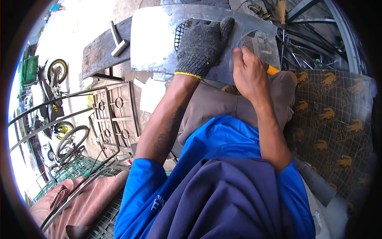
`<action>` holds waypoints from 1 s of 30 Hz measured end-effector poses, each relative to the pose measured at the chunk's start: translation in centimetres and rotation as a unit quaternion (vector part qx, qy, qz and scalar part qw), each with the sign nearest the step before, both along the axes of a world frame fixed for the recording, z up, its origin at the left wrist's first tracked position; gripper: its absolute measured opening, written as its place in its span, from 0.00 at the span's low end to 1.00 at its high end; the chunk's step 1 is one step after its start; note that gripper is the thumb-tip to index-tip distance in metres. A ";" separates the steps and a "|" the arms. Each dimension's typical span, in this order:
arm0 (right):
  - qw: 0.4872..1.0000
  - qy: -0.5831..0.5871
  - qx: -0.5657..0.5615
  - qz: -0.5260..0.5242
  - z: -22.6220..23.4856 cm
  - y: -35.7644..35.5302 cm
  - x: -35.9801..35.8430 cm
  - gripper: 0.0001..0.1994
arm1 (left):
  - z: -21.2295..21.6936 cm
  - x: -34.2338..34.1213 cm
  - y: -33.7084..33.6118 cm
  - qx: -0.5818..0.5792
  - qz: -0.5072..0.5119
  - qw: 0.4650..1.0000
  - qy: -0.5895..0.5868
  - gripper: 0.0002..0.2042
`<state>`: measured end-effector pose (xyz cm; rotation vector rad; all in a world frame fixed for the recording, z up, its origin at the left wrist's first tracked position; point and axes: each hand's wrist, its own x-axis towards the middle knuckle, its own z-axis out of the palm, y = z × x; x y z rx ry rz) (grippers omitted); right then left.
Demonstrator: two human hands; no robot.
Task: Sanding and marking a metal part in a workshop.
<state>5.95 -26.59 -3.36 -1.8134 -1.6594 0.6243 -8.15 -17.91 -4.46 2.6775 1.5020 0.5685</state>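
Observation:
My left hand (pixel 202 46), in a dark knit glove with a yellow cuff, presses on a thin grey metal sheet (pixel 153 36) in front of me. Its thumb sticks out apart from the fingers, whose tips are hard to see. Beside the glove, a cutout in the sheet shows black mesh (pixel 180 35). My bare right hand (pixel 251 75) is closed around a tool with an orange handle end (pixel 272 70). The fingers hide most of this tool, so its kind does not show. It is held at the sheet's right part, near a notch in the edge.
A pale-headed mallet (pixel 119 47) lies on a dark wooden bench (pixel 93 55) at left. Farther left are a metal grille (pixel 115 107), a bicycle (pixel 73 141) and a motorcycle (pixel 49 103). A patterned brown board (pixel 334 131) is at right; metal bars (pixel 346 36) and a broom (pixel 281 12) stand behind.

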 end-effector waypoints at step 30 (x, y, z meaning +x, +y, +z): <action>0.998 -0.048 0.040 -0.001 0.2 -0.9 -0.9 0.13 | 1.0 -0.1 0.5 -0.031 0.005 0.999 0.013 0.16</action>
